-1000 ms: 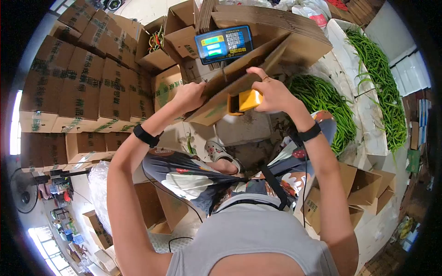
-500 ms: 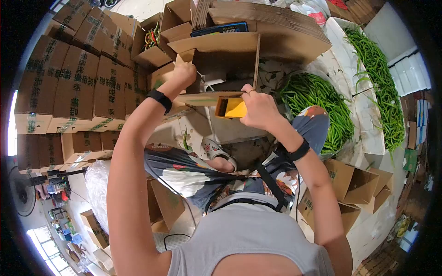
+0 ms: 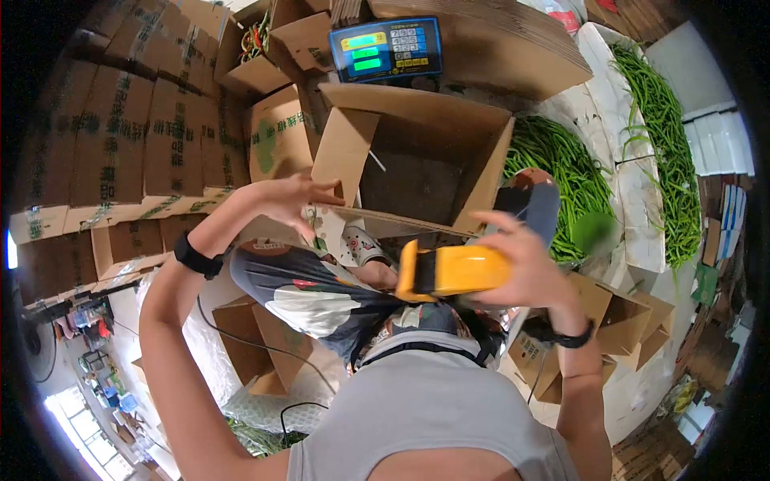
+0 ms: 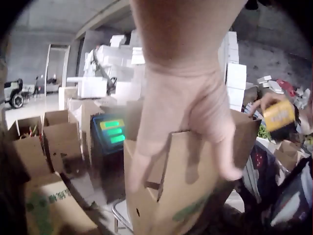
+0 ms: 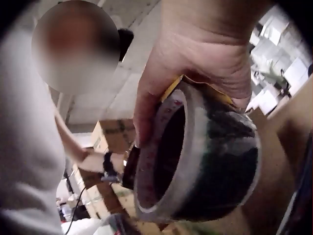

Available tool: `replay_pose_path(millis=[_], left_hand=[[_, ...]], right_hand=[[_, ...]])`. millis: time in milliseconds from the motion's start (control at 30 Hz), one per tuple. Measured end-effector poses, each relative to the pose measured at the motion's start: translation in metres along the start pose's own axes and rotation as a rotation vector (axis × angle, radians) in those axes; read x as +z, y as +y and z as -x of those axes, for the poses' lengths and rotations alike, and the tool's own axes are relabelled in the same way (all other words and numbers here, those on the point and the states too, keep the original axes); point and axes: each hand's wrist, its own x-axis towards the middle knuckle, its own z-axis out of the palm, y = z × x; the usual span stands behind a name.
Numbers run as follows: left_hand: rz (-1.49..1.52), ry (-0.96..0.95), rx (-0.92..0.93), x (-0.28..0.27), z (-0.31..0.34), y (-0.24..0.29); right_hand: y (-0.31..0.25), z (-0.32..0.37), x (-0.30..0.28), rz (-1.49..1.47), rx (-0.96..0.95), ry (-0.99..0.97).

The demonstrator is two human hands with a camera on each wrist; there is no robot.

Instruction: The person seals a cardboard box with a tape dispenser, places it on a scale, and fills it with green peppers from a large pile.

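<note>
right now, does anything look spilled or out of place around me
Mildly: the white foam box holds long green peppers, and a few straggle over its edge instead of lying inside. A thin pale strip also shows in the open carton; I can't tell what it is.

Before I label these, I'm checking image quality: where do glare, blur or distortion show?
Head view: wide-angle bending with dark corners, a glaring window at lower left, a round blur over the edge of the green heap; left wrist: grainy, scale display too blurred to read; right wrist: dim, round blur at upper left, tape roll shadowed inside.
</note>
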Motion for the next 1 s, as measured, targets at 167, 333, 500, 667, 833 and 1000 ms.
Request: replay_pose_path(millis=[167,333,500,667,833,1000], left_hand=[[0.415,0.065,-0.048,-0.009,-0.008,0.003],[0.584,0.157,-0.272,-0.026,-0.022,-0.005],[0.488,0.862,-0.626,0.034,-0.072,-0.011],[0.648,1.279,-0.708,0.062,-0.089,0.018],[0.456,1.063,-0.73,0.042,-0.084,0.024],[0.376,0.793,-0.85,0.028,-0.086,0.033]], right_hand=[[0.064,-0.016,-0.091,-0.091,0.236,0.301],[0.08,-0.139,0.039,0.267,-0.135,0.008],[0.063,-0.168,-0.032,0.019,-0.207,0.344],[0.102,-0.18,-0.054,-0.321,0.367,0.198],[0.085,-0.148,0.031,-0.048,0.094,0.298],[0.079,-0.141,0.048,0.015,-0.141,0.378]])
